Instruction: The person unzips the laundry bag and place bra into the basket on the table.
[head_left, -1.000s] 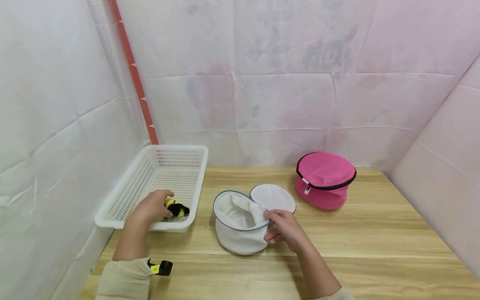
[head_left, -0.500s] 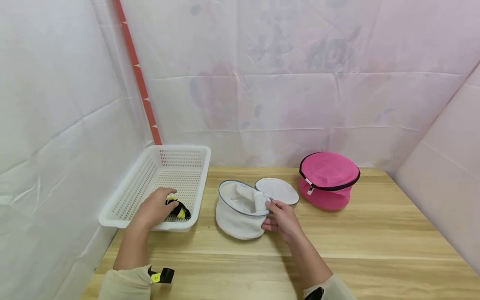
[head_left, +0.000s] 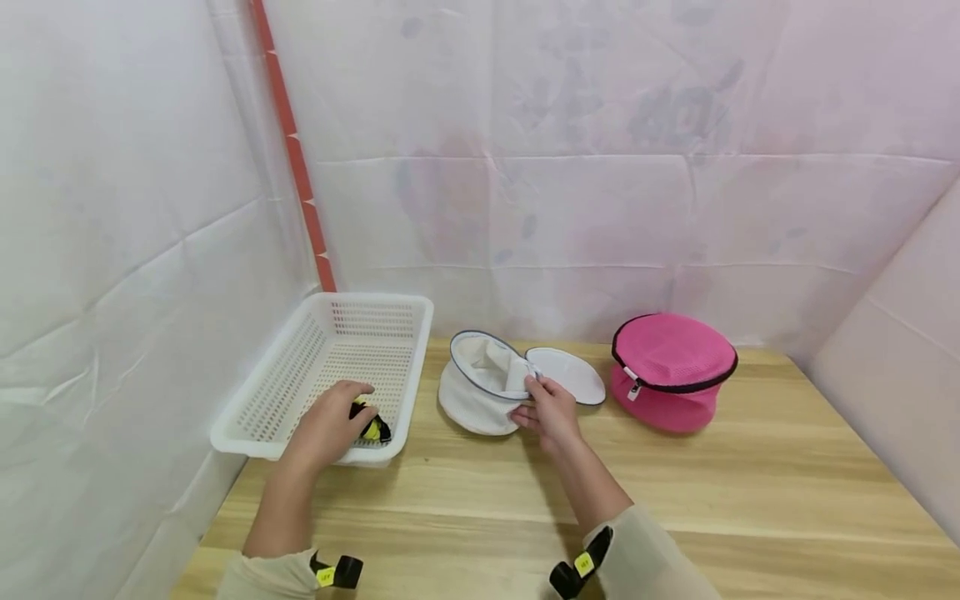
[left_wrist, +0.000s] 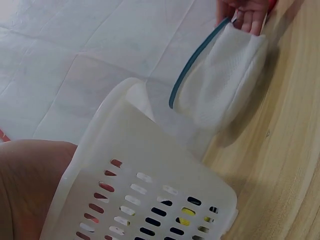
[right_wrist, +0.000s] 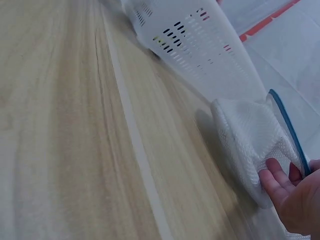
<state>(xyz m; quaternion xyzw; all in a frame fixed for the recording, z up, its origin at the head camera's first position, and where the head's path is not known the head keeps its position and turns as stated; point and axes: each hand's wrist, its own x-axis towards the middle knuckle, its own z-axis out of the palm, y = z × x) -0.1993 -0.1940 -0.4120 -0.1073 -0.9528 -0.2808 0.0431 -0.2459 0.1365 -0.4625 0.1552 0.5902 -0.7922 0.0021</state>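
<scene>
In the head view, my left hand (head_left: 330,423) reaches into the white plastic basket (head_left: 423,333), over a small black-and-yellow cloth item (head_left: 373,430). Its thumb and one finger stand apart around that cloth; the other fingertips are hidden, so I cannot tell whether they grip it. With my right hand (head_left: 551,410) I pinch the rim of a white mesh laundry bag (head_left: 471,404), fingers against its outer side. Blue piping edges the bag's mouth, which gapes upward. Its round lid (head_left: 566,375) lies folded back to the right. The right wrist view shows the right fingers (right_wrist: 276,182) on the mesh.
A pink mesh bag (head_left: 673,371) with a black zipper stands at the back right, beside the white lid. The wooden table (head_left: 450,517) meets sheet-covered walls (head_left: 570,208) at the back and sides. A red strip (head_left: 292,150) runs up the back left corner.
My right hand has shifted the white bag away from me, toward the back wall. The left hand stays in the basket, and the black-and-yellow cloth has turned under it. The head view has shifted slightly.
</scene>
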